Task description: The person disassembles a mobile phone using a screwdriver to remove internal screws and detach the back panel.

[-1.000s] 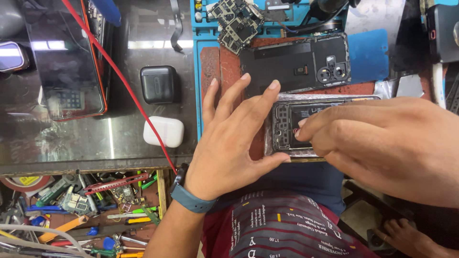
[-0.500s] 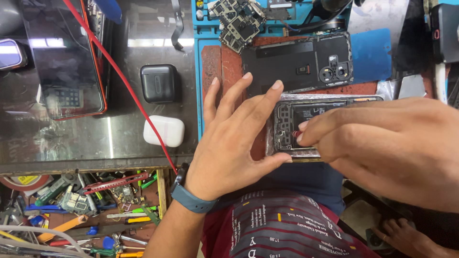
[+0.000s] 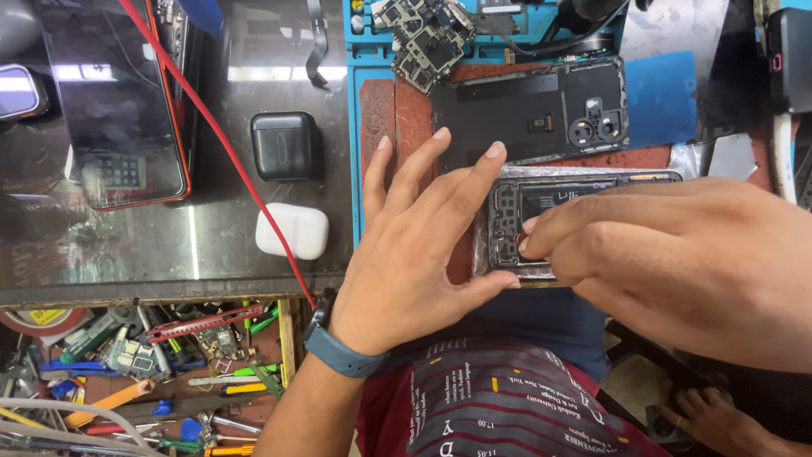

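Opened phone frame (image 3: 541, 222) lies flat on the blue work mat (image 3: 660, 101), near the front edge of the bench, its internals facing up. My left hand (image 3: 414, 254) is spread wide, fingers fanned, thumb hooked along the frame's near-left corner and index fingertip touching its top-left corner, so it steadies the frame from the left. My right hand (image 3: 685, 254) comes in from the right and covers most of the frame; its fingertips are pressed together in a pinch over the frame's left part, on something small I cannot make out. A blue wristband (image 3: 338, 351) sits on my left wrist.

Just behind the frame lies a black back cover (image 3: 529, 110) with camera holes, inside up, touching or nearly touching the frame's far edge. Beyond that, loose circuit boards (image 3: 423, 38) sit at the mat's far edge.

Left of the mat, on the glass bench top (image 3: 127, 245): a white earbud case (image 3: 292, 230), a black earbud case (image 3: 286, 145) behind it, and a dark phone with an orange rim (image 3: 114, 101) further left. A red cable (image 3: 228, 161) runs diagonally across the glass toward my left wrist. Below the bench edge, an open drawer (image 3: 144, 372) holds a clutter of tools and parts.
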